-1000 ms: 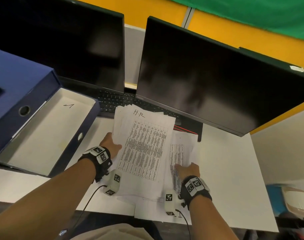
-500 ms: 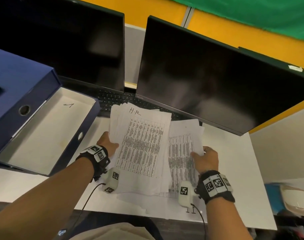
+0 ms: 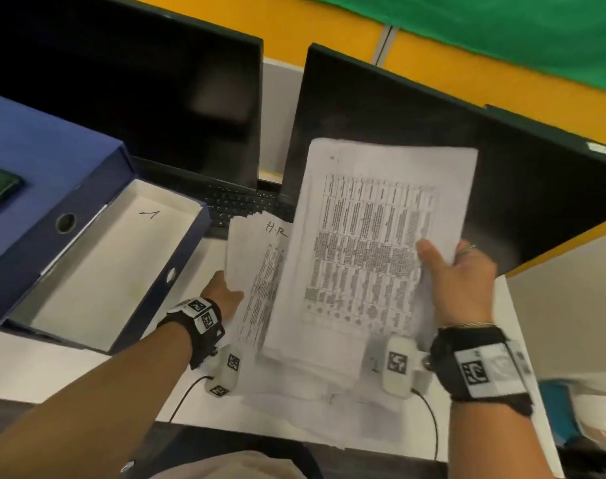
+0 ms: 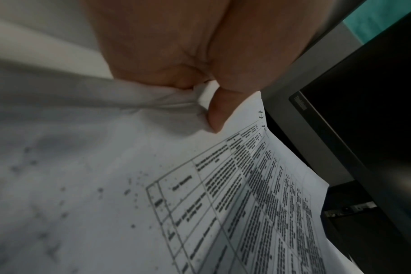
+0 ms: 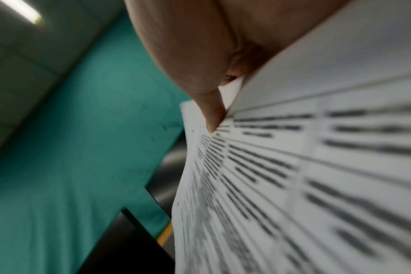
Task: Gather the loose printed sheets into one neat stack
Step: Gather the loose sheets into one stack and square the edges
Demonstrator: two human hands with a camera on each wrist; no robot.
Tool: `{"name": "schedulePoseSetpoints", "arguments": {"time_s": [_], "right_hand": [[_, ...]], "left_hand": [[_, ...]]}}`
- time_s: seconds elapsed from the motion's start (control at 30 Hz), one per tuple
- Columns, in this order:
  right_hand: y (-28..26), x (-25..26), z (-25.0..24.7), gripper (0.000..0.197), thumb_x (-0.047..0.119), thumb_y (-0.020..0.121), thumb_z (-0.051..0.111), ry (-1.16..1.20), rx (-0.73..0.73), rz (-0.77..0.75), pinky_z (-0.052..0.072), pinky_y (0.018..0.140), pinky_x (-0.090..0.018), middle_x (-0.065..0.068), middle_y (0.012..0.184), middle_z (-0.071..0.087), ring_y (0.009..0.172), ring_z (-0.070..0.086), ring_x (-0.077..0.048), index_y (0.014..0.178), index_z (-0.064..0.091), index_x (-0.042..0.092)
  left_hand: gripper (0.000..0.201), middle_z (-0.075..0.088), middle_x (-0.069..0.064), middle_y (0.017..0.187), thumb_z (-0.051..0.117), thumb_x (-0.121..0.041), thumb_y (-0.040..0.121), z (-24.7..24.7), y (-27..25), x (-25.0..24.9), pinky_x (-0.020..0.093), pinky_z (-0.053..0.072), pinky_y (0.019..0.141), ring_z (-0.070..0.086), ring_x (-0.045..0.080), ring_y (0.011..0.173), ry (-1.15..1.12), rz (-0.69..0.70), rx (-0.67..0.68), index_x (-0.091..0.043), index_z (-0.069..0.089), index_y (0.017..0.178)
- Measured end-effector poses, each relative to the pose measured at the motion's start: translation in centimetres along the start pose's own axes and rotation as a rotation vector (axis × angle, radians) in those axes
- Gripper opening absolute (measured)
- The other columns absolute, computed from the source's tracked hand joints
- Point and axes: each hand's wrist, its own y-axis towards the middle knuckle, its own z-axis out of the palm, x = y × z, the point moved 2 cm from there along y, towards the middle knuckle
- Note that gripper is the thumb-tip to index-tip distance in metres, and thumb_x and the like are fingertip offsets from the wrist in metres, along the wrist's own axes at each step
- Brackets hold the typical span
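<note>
Head view shows your right hand (image 3: 462, 281) gripping a lifted bundle (image 3: 374, 243) and your left hand (image 3: 222, 295) pinching the pile (image 3: 256, 271); lay the bundle down square on top; match the edges.

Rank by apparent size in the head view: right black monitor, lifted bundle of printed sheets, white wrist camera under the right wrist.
1. Right black monitor
2. Lifted bundle of printed sheets, nearer the camera, so enlarged
3. White wrist camera

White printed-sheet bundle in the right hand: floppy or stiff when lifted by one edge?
Probably floppy: the white printed-sheet bundle bows upward from the right hand. Its edges look staggered, so sheets may slide apart under a one-sided grip.
</note>
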Motion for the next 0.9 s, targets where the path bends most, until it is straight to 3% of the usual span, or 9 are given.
{"name": "schedulePoseSetpoints", "arguments": {"time_s": [0.13,0.23,0.3,0.37,0.43,0.53,0.63,0.77,0.9], "right_hand": [[0.3,-6.7,5.6,0.022,0.018,0.092,0.067,-0.072,0.073,0.206,0.049,0.082,-0.023,-0.004,0.112,0.071,0.095,0.068,-0.017,0.113,0.067,0.011],[0.2,-10.4,8.6,0.036,0.015,0.097,0.056,-0.223,0.094,0.296,0.045,0.097,-0.029,-0.013,0.130,0.062,0.117,0.060,-0.029,0.132,0.055,0.006],[-0.4,-12.1,10.7,0.052,0.016,0.100,0.048,-0.341,0.204,0.360,0.035,0.109,-0.034,-0.015,0.146,0.048,0.132,0.048,-0.032,0.149,0.034,0.006],[-1.3,-13.2,12.7,0.063,0.030,0.102,0.044,-0.454,0.411,0.360,0.025,0.116,-0.036,-0.014,0.157,0.032,0.142,0.034,-0.031,0.155,0.020,0.006],[-2.0,-14.1,13.4,0.067,0.042,0.102,0.042,-0.539,0.481,0.358,0.019,0.120,-0.042,-0.009,0.162,0.022,0.147,0.023,-0.032,0.156,0.019,0.010],[-2.3,-16.2,9.9,0.075,0.046,0.096,0.049,-0.762,0.218,0.501,0.024,0.115,-0.049,-0.010,0.161,0.020,0.143,0.025,-0.036,0.155,0.019,0.011],[-4.1,-18.2,6.0,0.091,0.052,0.085,0.064,-0.808,0.074,0.689,0.028,0.110,-0.048,-0.015,0.155,0.027,0.138,0.031,-0.036,0.152,0.021,0.007],[-4.7,-20.1,5.1,0.105,0.059,0.073,0.073,-0.797,0.097,0.683,0.028,0.109,-0.057,-0.015,0.150,0.034,0.135,0.036,-0.037,0.151,0.023,0.011],[-3.6,-19.7,4.6,0.085,0.063,0.068,0.075,-0.808,0.130,0.704,0.027,0.107,-0.053,-0.011,0.129,0.058,0.121,0.054,-0.034,0.130,0.047,0.013]], "left_hand": [[0.053,0.053,0.014,0.139,0.038,-0.043,0.101,0.0,0.1,0.2,0.036,0.042,0.102,0.054,0.033,0.120,-0.035,-0.034,0.003,-0.008,0.045,0.141],[0.070,0.054,0.020,0.136,0.023,-0.056,0.101,-0.3,0.2,-0.3,0.038,0.042,0.102,0.054,0.036,0.122,-0.147,-0.163,-0.040,-0.002,0.051,0.135],[0.080,0.053,0.019,0.138,0.024,-0.067,0.095,-0.2,0.3,-0.3,0.040,0.041,0.105,0.053,0.036,0.124,-0.219,-0.204,-0.030,-0.004,0.049,0.138],[0.086,0.054,0.014,0.137,0.037,-0.074,0.086,0.2,0.4,-0.3,0.038,0.045,0.100,0.055,0.035,0.121,-0.145,-0.128,0.044,-0.009,0.043,0.142],[0.082,0.054,0.014,0.135,0.060,-0.060,0.083,0.6,0.2,0.3,0.037,0.051,0.091,0.059,0.034,0.113,0.010,-0.082,0.067,-0.011,0.032,0.144],[0.060,0.057,0.015,0.126,0.067,-0.031,0.088,1.4,0.4,1.2,0.045,0.055,0.090,0.062,0.034,0.104,0.078,-0.050,0.021,-0.016,0.032,0.134],[0.056,0.059,0.014,0.122,0.064,-0.028,0.090,1.4,0.4,1.5,0.043,0.056,0.087,0.063,0.031,0.097,0.071,-0.036,0.014,-0.016,0.033,0.134],[0.059,0.060,0.015,0.121,0.064,-0.026,0.090,1.5,0.5,1.3,0.039,0.056,0.081,0.065,0.029,0.090,0.063,-0.042,0.022,-0.015,0.031,0.138],[0.058,0.062,0.013,0.117,0.065,-0.029,0.089,1.3,0.7,1.2,0.042,0.057,0.085,0.066,0.027,0.089,0.070,-0.050,0.027,-0.016,0.032,0.135]]}}
